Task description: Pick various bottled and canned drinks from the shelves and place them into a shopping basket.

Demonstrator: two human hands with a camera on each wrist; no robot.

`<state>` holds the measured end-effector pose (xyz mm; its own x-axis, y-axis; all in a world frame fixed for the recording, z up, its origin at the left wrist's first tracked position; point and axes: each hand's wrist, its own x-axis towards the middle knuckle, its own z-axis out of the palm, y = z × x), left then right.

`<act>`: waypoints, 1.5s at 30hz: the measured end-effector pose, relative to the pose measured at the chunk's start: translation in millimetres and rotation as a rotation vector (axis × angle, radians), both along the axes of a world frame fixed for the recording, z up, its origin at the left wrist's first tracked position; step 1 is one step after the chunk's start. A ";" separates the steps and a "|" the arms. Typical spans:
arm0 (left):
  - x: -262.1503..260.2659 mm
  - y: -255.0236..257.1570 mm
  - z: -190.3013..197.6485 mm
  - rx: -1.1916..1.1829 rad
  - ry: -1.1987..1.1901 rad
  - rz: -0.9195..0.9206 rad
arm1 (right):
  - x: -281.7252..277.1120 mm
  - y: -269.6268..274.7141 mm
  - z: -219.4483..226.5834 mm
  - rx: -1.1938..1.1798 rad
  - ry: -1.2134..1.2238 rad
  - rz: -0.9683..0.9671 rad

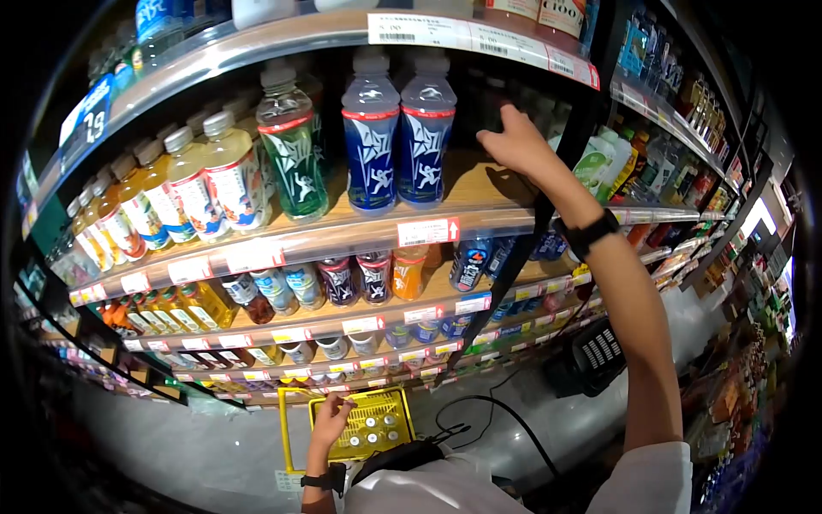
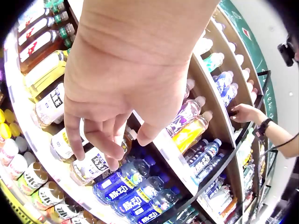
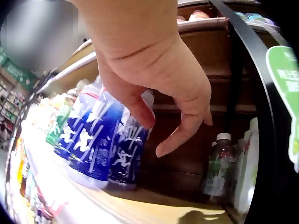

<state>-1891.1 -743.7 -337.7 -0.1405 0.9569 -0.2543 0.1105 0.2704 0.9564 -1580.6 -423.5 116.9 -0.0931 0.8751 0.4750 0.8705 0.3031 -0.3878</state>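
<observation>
My right hand (image 1: 518, 141) reaches into a shelf bay to the right of two blue-labelled drink bottles (image 1: 372, 150). In the right wrist view the thumb and fingers are bent loosely, apart from each other, with nothing between them; the thumb overlaps the nearest blue bottle (image 3: 126, 154). Farther back stands a white-capped bottle (image 3: 218, 170). My left hand (image 1: 330, 420) hangs low over a yellow shopping basket (image 1: 408, 413), which contains several white-topped items. Its fingers are loosely curled and hold nothing, as the left wrist view shows (image 2: 126, 88).
A green-labelled bottle (image 1: 295, 163) and a row of pale juice bottles (image 1: 227, 176) stand left on the same shelf. A black upright post (image 1: 514, 265) divides the bays. Lower shelves carry many drinks. A black crate-like object (image 1: 591, 355) and a cable (image 1: 505, 411) are on the floor.
</observation>
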 end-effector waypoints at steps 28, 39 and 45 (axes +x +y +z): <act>-125.5 -104.7 -33.4 -0.040 0.084 0.266 | -7.0 155.2 -64.3 0.826 -0.567 -0.352; -108.8 -42.9 0.4 0.099 0.220 0.012 | -16.8 -2.9 -12.0 0.358 -0.190 -0.144; -71.3 -13.9 66.2 0.217 0.312 -0.117 | -15.3 -108.4 -19.1 0.543 0.004 0.140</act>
<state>-1962.4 -757.6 -271.5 -0.0661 0.9978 -0.0064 0.4228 0.0338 0.9056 -1595.9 -531.9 97.8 -0.1880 0.4841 0.8546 0.8064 0.5728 -0.1471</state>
